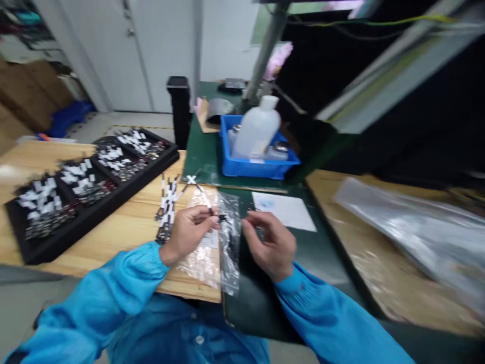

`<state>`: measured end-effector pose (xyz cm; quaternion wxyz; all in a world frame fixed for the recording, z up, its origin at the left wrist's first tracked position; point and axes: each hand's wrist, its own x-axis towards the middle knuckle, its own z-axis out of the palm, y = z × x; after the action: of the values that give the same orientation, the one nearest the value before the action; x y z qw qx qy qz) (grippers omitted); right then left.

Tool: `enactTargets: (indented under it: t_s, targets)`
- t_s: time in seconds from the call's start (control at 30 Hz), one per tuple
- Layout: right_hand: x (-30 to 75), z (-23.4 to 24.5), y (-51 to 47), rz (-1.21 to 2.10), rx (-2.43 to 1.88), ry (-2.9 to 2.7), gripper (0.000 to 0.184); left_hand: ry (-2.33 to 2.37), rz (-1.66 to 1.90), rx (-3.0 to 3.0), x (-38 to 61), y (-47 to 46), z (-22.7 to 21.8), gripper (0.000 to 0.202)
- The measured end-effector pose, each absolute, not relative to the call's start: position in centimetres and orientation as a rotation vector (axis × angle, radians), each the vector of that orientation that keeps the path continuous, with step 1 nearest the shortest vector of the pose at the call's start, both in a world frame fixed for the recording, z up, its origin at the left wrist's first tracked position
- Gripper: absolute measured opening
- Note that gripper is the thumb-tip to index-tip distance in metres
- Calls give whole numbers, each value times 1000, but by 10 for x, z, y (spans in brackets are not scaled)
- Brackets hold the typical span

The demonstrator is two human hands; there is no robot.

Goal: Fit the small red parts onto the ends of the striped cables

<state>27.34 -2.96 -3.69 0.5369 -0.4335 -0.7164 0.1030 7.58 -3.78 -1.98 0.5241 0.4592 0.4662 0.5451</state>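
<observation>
My left hand (189, 231) pinches a thin black cable with white sections (204, 196) between thumb and fingers. A small dark end of it sticks out past the fingertips, and its far end crosses another strand by a white X-shaped part (191, 179). To the right, my right hand (270, 241) has its thumb and index fingertip brought together; whatever is between them is too small to make out. Under and beside my left hand lies a clear plastic bag (229, 263). A bundle of similar black-and-white cables (166, 205) rests on the wooden board just left of it.
A black divided tray (102, 205) full of similar pieces stands at the left on the wooden table (140, 258). Behind, a blue bin (250, 169) holds a white plastic bottle (257, 129) and small jars. White paper (290, 211) and plastic wrapping (413, 227) lie right.
</observation>
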Motion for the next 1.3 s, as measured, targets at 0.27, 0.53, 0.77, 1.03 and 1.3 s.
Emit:
enactTargets:
  t_s: [0.27, 0.53, 0.77, 1.03, 1.3]
  targets:
    - [279, -38, -23, 211, -920, -1771, 18, 1217, 1730, 1046, 14, -29, 9, 38]
    - [277, -30, -25, 184, -882, -1825, 15, 1694, 1849, 951, -141, -85, 39, 57]
    - [272, -25, -25, 191, -836, -1852, 14, 2100, 1642, 804, -219, -130, 43, 66]
    - [274, -28, -26, 239, -845, -1823, 14, 2951, 955, 1199, -207, -139, 36, 40]
    - [273, -28, -27, 319, -885, -1777, 12, 2425, 885, 1819, -127, -119, 31, 38]
